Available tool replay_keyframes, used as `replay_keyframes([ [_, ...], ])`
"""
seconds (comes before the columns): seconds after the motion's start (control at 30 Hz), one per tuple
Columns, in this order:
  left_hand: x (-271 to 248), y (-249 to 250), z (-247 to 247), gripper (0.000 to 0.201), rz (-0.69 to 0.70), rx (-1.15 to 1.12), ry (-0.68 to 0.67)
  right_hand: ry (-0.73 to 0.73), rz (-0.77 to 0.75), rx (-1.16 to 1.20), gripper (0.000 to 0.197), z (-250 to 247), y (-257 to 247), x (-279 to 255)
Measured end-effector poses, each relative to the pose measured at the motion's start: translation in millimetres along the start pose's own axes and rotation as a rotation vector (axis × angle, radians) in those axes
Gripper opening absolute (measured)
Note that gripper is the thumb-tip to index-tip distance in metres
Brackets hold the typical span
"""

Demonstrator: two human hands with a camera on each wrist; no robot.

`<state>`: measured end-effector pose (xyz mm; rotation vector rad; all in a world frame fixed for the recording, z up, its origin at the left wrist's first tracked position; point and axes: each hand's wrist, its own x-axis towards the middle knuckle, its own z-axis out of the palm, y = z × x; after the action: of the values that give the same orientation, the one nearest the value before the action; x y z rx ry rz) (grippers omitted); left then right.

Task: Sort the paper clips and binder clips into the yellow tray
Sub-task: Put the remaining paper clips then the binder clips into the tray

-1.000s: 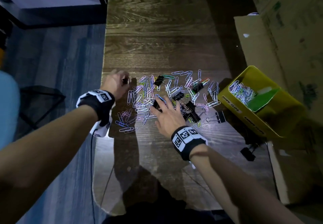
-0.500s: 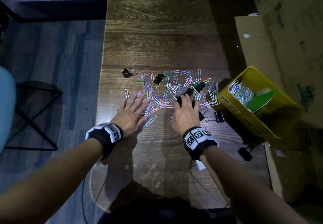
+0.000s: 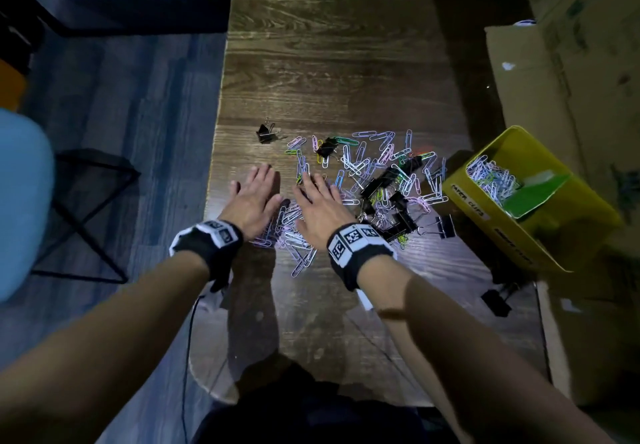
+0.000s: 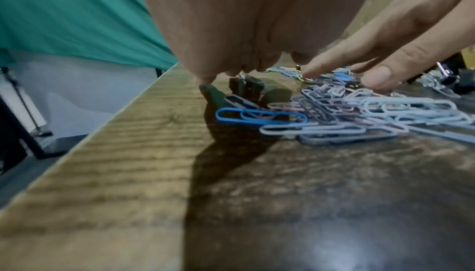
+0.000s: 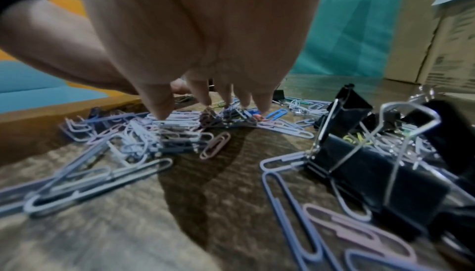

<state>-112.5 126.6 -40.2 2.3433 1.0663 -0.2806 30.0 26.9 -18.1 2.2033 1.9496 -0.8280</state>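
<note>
A spread of coloured paper clips (image 3: 374,163) mixed with black binder clips (image 3: 398,201) lies on the dark wooden table (image 3: 329,62). My left hand (image 3: 251,197) lies flat with straight fingers at the pile's left edge. My right hand (image 3: 320,206) lies flat beside it, fingers spread on the paper clips (image 5: 180,131). Neither hand holds anything. The yellow tray (image 3: 540,249) stands at the right, tilted, with paper clips (image 3: 491,177) in its far compartment and a green divider (image 3: 533,194). Large binder clips (image 5: 365,165) lie right of my right hand.
One binder clip (image 3: 265,132) lies apart at the pile's far left, another (image 3: 445,225) near the tray, a third (image 3: 497,301) by the table's right edge. Cardboard boxes (image 3: 571,62) stand on the right. The table's left edge (image 4: 115,123) runs close to my left hand.
My left hand let go of a binder clip at the far left and came back flat at the pile. Both hands have drawn together, sweeping paper clips toward me between them.
</note>
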Motion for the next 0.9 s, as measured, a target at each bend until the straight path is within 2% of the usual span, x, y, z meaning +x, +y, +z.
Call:
replay_keyframes([
  [0.13, -10.6, 6.8, 13.1, 0.061, 0.146, 0.091, -0.114, -0.015, -0.046, 0.013, 0.066, 12.4, -0.2, -12.1],
  [0.27, -50.8, 10.9, 40.9, 0.081, 0.264, -0.024, -0.098, 0.008, -0.112, 0.088, 0.063, 35.0, -1.8, -47.4],
  [0.33, -65.8, 6.1, 44.0, 0.069, 0.217, -0.144, 0.005, 0.054, -0.117, 0.153, 0.062, 41.3, 0.2, -62.5],
  [0.37, -70.8, 3.1, 43.9, 0.062, 0.152, -0.187, 0.074, 0.095, -0.100, 0.178, 0.063, 42.8, 1.6, -67.6],
  [0.43, -76.4, -1.1, 46.9, 0.060, -0.015, -0.238, 0.171, 0.148, -0.028, 0.219, 0.066, 43.6, 2.4, -75.0],
  [0.53, -76.2, 3.8, 56.9, 0.063, -0.142, -0.168, 0.157, 0.080, -0.004, 0.206, 0.071, 49.2, 0.6, -80.3],
  [0.63, -72.2, 24.0, 63.7, 0.065, -0.100, -0.185, 0.109, 0.074, -0.042, 0.189, 0.076, 56.5, -1.1, -84.2],
  [0.73, -74.7, 47.7, 70.9, 0.066, 0.045, -0.166, 0.025, 0.129, 0.027, 0.258, 0.083, 56.4, -1.3, -86.5],
  [0.8, -75.4, 55.7, 73.2, 0.065, 0.065, -0.213, -0.026, 0.143, 0.083, 0.256, 0.090, 51.8, -0.1, -86.1],
  [0.9, -78.0, 46.9, 62.5, 0.068, 0.123, -0.280, 0.027, 0.140, 0.116, 0.192, 0.096, 45.5, -0.1, -82.8],
])
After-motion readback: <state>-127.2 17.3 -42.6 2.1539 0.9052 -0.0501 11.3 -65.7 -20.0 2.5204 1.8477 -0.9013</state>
